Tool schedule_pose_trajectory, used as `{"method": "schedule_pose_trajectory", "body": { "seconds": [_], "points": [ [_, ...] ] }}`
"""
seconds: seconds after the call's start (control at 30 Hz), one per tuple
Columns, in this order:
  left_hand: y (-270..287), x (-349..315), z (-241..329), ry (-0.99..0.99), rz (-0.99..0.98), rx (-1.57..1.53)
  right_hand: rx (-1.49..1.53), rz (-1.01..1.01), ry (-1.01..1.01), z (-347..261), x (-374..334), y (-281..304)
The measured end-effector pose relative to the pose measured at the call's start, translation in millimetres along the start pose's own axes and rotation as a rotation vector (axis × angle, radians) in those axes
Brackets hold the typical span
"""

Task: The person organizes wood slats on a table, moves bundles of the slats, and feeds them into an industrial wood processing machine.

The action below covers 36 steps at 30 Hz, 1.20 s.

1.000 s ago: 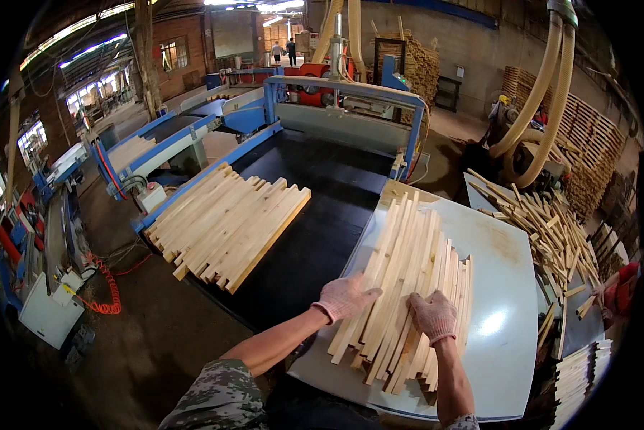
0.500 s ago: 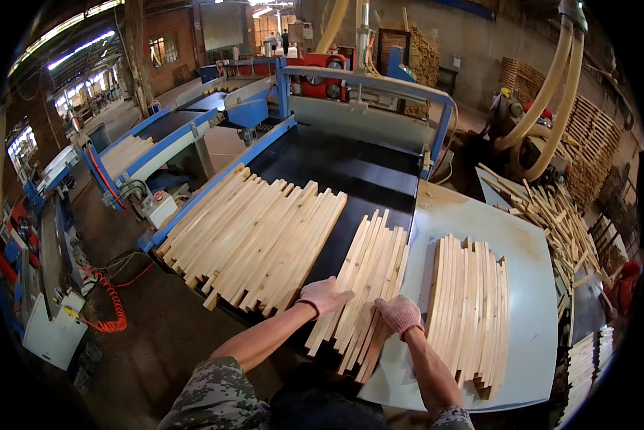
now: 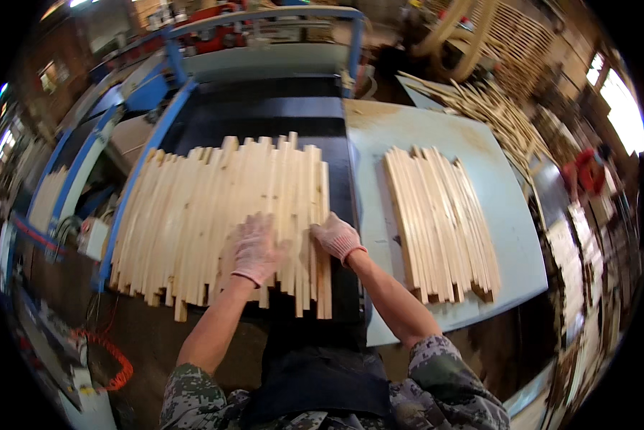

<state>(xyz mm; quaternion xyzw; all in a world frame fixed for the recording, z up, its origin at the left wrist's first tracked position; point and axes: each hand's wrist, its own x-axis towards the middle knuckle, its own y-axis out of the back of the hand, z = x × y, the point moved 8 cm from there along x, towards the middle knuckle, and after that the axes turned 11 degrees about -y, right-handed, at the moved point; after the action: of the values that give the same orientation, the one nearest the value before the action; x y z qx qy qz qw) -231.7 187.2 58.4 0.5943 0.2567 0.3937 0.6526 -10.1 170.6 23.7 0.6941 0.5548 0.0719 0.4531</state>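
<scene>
A wide row of pale wooden strips (image 3: 193, 215) lies side by side on the black belt, their ends uneven. My left hand (image 3: 256, 247), in a light knit glove, rests flat on top of the row with fingers spread, slightly blurred. At the row's right edge, my gloved right hand (image 3: 337, 237) has its fingers bent over the outermost strips; their undersides are hidden. A smaller bundle of wooden strips (image 3: 442, 226) lies apart on the pale side table (image 3: 515, 251) to the right.
A blue-framed machine (image 3: 264, 13) spans the far end of the black belt (image 3: 264, 107). Loose sticks (image 3: 487, 118) are heaped at the back right. A person in red (image 3: 587, 175) is at the far right, near more strips (image 3: 569, 265). A coiled orange hose (image 3: 117, 365) hangs at lower left.
The separate group of strips on the belt has moved left against the larger row, closing the gap. My left hand has gone from gripping that group to lying flat on top. The view has turned right.
</scene>
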Motion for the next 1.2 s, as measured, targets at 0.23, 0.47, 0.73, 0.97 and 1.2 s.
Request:
{"method": "schedule_pose_trajectory", "body": {
  "seconds": [0.23, 0.47, 0.73, 0.97, 1.2],
  "points": [
    [-16, -5, -11, 0.005, -0.069, 0.065, 0.302, 0.297, 0.124, 71, -126, 37],
    [-4, -11, -2, 0.025, -0.066, 0.083, 0.114, 1.003, -0.023, 210, -250, 68],
    [-1, -12, -4, -0.011, -0.018, 0.066, 0.208, 0.956, -0.222, 228, -232, 47],
    [-6, -14, -12, -0.021, 0.058, 0.015, 0.246, 0.938, -0.245, 222, -226, 49],
    [5, -10, -5, 0.022, -0.052, -0.035, 0.397, 0.839, -0.073, 207, -222, 46]
  ]
}}
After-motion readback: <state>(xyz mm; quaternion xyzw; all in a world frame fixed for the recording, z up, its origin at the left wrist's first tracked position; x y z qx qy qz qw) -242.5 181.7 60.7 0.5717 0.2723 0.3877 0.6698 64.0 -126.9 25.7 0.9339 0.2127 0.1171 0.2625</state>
